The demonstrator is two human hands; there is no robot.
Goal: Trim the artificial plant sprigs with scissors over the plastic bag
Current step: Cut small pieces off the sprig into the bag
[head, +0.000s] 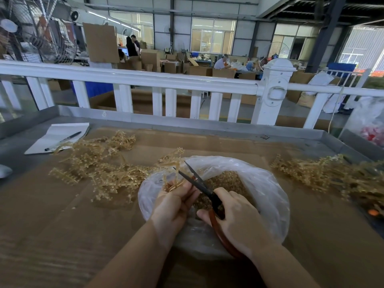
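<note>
A white railing (166, 79) runs across behind the bench, and a notepad (56, 137) with a pen (63, 140) on it lies at the far left corner. Brown cardboard (62, 215) covers the bench top inside a grey metal rim (228, 129). Two heaps of spiky tan plastic sprigs flank the work: a left heap (99, 165) spreading right up to the bag and a right heap (336, 175) well apart from it. The bag (268, 196) is thin, cloudy, crumpled plastic, its mouth open and full of small tan cuttings (226, 181). Over it the left hand (174, 206) pinches one sprig (173, 161) by its stem, fingers curled round it, the branched tip upright. The right hand (236, 223) grips the scissors (199, 183) by their glossy reddish-brown handles; the dark blades are spread in a narrow V right beside the sprig's stem.
</note>
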